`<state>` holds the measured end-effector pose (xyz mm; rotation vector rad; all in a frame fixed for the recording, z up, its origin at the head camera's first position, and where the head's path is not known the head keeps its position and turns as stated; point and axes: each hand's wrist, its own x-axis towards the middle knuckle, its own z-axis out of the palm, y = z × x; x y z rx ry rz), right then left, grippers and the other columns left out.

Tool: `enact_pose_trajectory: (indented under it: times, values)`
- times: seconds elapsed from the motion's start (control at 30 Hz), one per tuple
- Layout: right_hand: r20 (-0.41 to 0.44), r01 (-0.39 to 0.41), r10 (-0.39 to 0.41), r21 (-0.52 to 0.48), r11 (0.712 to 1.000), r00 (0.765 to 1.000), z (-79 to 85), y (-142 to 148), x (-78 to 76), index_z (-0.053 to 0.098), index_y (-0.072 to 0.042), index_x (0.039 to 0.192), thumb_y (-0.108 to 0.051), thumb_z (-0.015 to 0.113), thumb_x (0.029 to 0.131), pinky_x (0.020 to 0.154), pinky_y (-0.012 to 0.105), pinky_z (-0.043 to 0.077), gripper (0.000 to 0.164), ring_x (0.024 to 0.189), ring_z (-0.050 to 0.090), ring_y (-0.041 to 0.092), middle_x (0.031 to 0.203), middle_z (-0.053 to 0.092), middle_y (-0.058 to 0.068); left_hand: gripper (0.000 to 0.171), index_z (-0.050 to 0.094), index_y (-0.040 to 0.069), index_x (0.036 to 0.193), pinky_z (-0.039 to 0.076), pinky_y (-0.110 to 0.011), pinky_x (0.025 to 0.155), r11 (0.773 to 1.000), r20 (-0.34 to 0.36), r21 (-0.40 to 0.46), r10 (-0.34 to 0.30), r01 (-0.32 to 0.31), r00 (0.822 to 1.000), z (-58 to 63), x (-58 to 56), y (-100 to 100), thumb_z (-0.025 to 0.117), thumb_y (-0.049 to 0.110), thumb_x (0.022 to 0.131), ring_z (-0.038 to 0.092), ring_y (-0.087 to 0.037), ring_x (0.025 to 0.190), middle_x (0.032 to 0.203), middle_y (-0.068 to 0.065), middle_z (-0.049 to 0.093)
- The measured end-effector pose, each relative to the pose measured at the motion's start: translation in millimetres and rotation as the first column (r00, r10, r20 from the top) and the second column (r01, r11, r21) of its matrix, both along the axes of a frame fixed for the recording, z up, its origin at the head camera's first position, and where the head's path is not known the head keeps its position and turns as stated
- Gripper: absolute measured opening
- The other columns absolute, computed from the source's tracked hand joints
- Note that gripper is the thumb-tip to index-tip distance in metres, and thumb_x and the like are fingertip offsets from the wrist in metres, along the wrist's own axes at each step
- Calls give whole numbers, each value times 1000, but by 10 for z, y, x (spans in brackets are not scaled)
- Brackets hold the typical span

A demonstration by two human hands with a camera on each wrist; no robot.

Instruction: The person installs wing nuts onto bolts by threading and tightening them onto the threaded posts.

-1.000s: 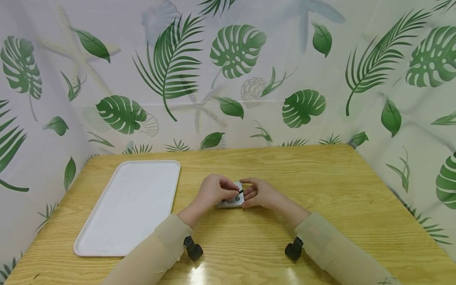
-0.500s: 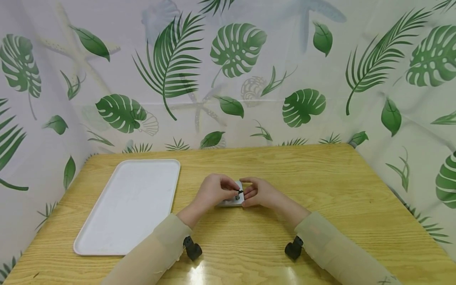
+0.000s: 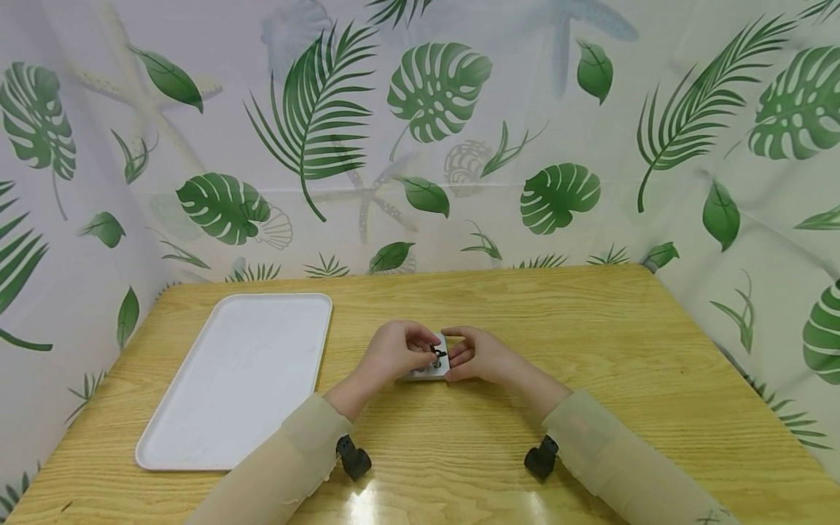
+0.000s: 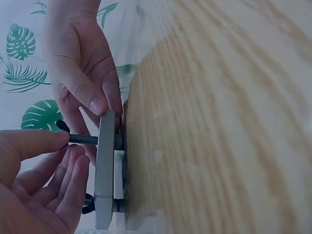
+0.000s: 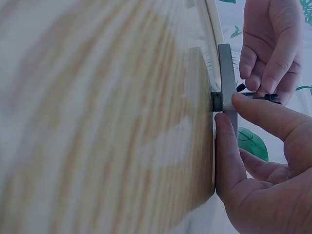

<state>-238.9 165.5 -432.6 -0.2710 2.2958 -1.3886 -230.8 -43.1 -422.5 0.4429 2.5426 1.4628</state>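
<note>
A small grey metal plate [image 3: 426, 376] is raised off the wooden table on bolt heads [image 4: 119, 142]. My left hand [image 3: 392, 350] pinches a black wing nut [image 4: 62, 126] near the end of a threaded bolt [image 4: 84, 139] that stands up from the plate. Lower on the plate sits a second black wing nut [image 4: 88, 204], partly behind my left fingers. My right hand [image 3: 484, 356] grips the plate's right edge, its thumb above and a finger beneath, as the right wrist view shows. Left fingers hide part of the plate in the head view.
A white tray [image 3: 236, 386] lies on the table [image 3: 590, 343] to the left. Black wrist cameras [image 3: 354, 458] hang from both sleeves. A leaf-patterned cloth [image 3: 433, 160] rises behind the table and along its sides.
The black wing nut has turned between my left fingers, and its wings show at a different angle. Both hands and the plate stay in the same place.
</note>
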Motion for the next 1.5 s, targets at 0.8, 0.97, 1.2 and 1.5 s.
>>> enact_pose_trajectory:
  times: [0.8, 0.97, 1.2, 1.5]
  values:
    - [4, 11, -11, 10, 1000, 1000, -10, -13, -5, 40, -2, 161, 1, 82, 90, 89, 29, 60, 82, 104, 70, 18, 126, 66, 20, 7, 80, 5, 100, 54, -21, 66, 1000, -63, 12, 15, -15, 998, -53, 10, -1, 75, 6, 94, 64, -10, 76, 91, -9, 75]
    - [7, 6, -6, 0, 1000, 1000, -7, -4, 0, 39, -1, 162, 1, 81, 90, 89, 29, 60, 83, 103, 70, 17, 125, 66, 20, 10, 81, 7, 100, 53, -22, 67, 1000, -71, -8, 8, -9, 997, -50, 14, 2, 72, 6, 96, 62, -11, 77, 94, -9, 76]
    - [-2, -13, 13, -5, 1000, 1000, -2, 11, 11, 37, 2, 162, 2, 80, 91, 90, 31, 61, 82, 104, 70, 19, 126, 66, 23, 21, 79, 10, 100, 52, -25, 65, 995, -63, -85, 53, -58, 997, -42, 46, 55, 79, 31, 96, 64, -12, 75, 92, -5, 76]
    - [-10, -26, 26, -18, 1000, 1000, -16, 16, 7, 36, 4, 161, 3, 78, 92, 89, 30, 62, 82, 102, 71, 17, 125, 67, 22, 19, 78, 11, 97, 52, -25, 65, 986, -152, -149, 50, -73, 987, -51, 52, 101, 84, 30, 93, 64, -11, 74, 86, -3, 75]
